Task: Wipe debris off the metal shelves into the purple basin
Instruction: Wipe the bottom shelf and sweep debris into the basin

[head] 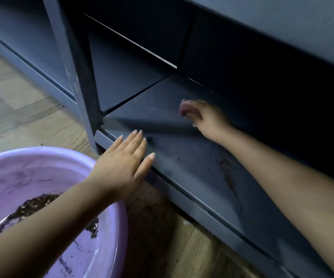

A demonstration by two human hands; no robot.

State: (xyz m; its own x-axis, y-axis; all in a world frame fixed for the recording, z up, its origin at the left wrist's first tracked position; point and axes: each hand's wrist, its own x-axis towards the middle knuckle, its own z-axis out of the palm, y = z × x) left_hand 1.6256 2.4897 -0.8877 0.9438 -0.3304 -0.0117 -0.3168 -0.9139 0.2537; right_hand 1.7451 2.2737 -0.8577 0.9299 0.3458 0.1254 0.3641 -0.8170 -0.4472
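A dark grey metal shelf (182, 163) runs low across the view from centre to lower right. Thin streaks of dark debris (227, 173) lie on it under my right forearm. My left hand (124, 161) lies flat with straight fingers over the shelf's front lip, just above the purple basin (110, 233). The basin sits on the floor at lower left and holds a heap of dark soil (31, 207). My right hand (204, 119) reaches deeper onto the shelf, blurred, with fingers curled downward on the surface; whether it holds anything is unclear.
A grey upright post (77, 73) stands at the shelf's left corner. An upper shelf overhangs at the top right, leaving the back of the lower shelf in deep shadow. Wooden floor (21, 109) lies left; some soil is scattered on it beside the basin.
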